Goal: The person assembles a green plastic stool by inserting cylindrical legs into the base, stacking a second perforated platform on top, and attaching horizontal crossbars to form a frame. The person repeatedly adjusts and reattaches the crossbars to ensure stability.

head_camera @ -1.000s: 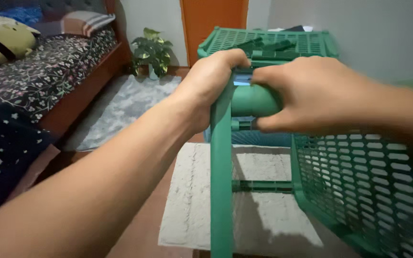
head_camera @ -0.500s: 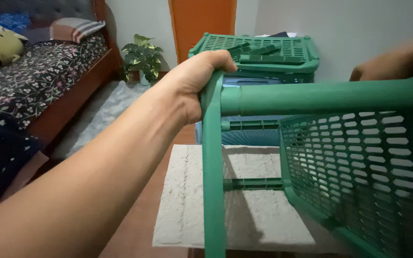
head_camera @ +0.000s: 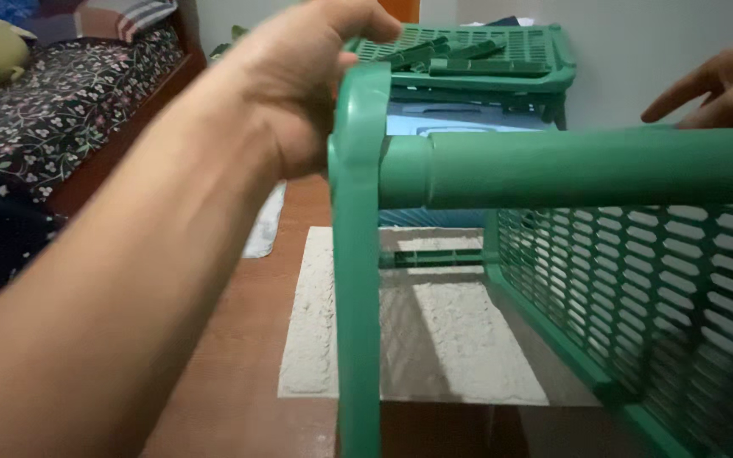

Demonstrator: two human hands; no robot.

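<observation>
Close up, green plastic rack frame (head_camera: 358, 280) with upright post and round crossbar, perforated green shelf panel (head_camera: 638, 297) hanging from the bar to the post's right. Left hand (head_camera: 299, 85) wrapped over the post's top corner, fingers curled behind it, grasping the frame. Right hand (head_camera: 719, 85) above the far right of the crossbar, fingers spread and loose, gripping nothing; contact with the bar impossible to tell. Pale textured mat (head_camera: 434, 331) on the wooden floor beneath the frame. Beyond the frame, stacked green shelf trays (head_camera: 485, 59) over a blue bin (head_camera: 460, 127). Left of the frame, bed with floral cover (head_camera: 53, 110).
</observation>
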